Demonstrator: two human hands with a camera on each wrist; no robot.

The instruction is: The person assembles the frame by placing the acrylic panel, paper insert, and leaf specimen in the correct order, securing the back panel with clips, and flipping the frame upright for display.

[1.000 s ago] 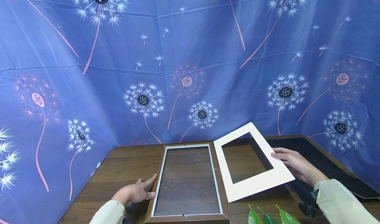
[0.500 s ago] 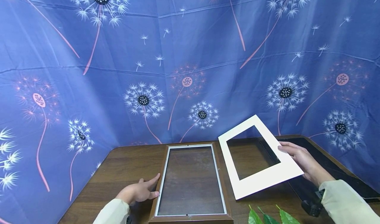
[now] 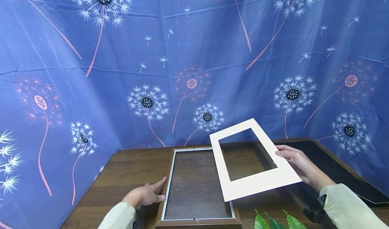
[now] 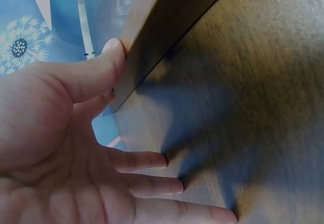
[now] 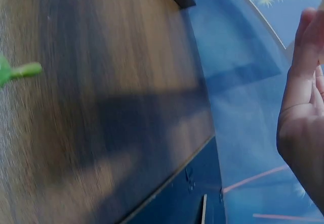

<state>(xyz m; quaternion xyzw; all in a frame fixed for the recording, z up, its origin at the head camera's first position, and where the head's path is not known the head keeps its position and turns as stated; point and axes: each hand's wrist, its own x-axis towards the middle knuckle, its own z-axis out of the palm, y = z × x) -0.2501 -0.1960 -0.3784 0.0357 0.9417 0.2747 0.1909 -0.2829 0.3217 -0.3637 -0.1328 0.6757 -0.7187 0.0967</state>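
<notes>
A brown picture frame (image 3: 199, 223) with a pale inner lip lies on the wooden counter (image 3: 133, 171), and what looks like a clear pane fills its opening. The left hand (image 3: 145, 194) is at the frame's left side, thumb and forefinger touching the wood, while the left wrist view shows the other three fingers stretched out with their tips on the counter; this grip is spread and looks more like steadying than holding. The right hand (image 3: 299, 162) pinches the right edge of a white mat (image 3: 258, 184), a cut-out border tilted above the counter. From the head view the mat's left part overlaps the frame's right side; whether they touch cannot be told. As far along as things appear, frame and mat are separate pieces: nothing white fills the frame's opening, so seating the mat there is not done. A dark panel (image 3: 323, 165) lies flat to the right, apart from the frame, and its part in the work is unclear. Green leaves (image 3: 294, 221) show at the near edge of the view.
</notes>
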